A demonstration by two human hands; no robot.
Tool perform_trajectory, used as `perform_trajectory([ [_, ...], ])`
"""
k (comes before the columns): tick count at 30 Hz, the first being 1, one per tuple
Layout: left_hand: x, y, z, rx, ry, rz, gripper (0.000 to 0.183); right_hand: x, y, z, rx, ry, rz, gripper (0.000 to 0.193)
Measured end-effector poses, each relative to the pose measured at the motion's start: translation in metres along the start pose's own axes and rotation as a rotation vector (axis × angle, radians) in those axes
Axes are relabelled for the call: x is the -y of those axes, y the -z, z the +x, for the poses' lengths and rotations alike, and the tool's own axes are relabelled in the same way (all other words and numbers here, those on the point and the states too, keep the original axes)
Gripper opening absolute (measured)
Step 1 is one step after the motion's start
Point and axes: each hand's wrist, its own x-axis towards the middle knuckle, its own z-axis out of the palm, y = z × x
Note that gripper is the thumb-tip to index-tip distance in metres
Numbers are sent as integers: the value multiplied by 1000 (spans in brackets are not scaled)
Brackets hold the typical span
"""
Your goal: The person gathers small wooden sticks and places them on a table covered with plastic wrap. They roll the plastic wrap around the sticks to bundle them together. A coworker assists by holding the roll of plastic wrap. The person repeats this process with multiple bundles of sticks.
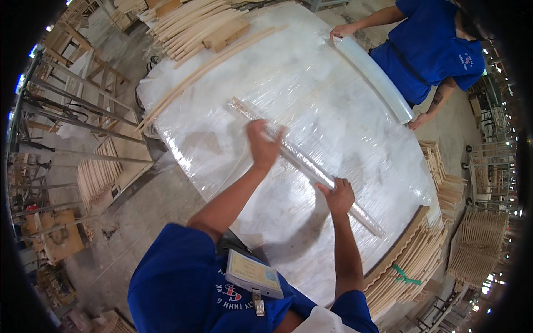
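Bench (355, 133): spread beneath both hands and well beyond, glossy, whitish and creased on top.
Co-worker (427, 50): across from the hands, farther off and to the right, in blue, gripping a film roll (375, 80) near its two ends.
Wood pile (191, 25): well beyond the left hand, off to its left, made up of many slender pale lengths, with a wooden block (227, 34) on top.
Slat stack (413, 266): near side and right of the right hand, wavy-edged, just at the bench's border.
Long strips (186, 84): left of the left hand and farther out, running along the bench's far-left edge.
Wrapped bundle (305, 164): directly under both hands, long and narrow, shiny with clear film, slanting from beyond the left hand down past the right; contact with the bench impossible to tell.
Left hand (265, 145): closed around the bundle's farther part, blurred.
Right hand (337, 197): clasping the same bundle lower down, thumb toward the left hand, well apart from it.
Badge (252, 273): hanging at the wearer's chest, closer to the body than either hand.
Green tie (405, 276): around the slat stack, right of the right hand.
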Motion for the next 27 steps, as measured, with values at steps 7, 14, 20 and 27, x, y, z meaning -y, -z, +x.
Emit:
perform_trajectory([
  [7, -56, 14, 63, 353, 858, -592, 69, 19, 38, -27, -275, -57, 31, 66],
  [14, -74, 33, 67, 344, 802, -676, 51, 42, 113, 7, -134, 4, 267, 51],
  [20, -45, 52, 26, 361, 833, -762, 47, 167, 156, 173, 207, 309, 651, 42],
  [27, -39, 62, 13, 465, 860, -756, 43, 216, 57, 264, 1071, 557, 57, 43],
])
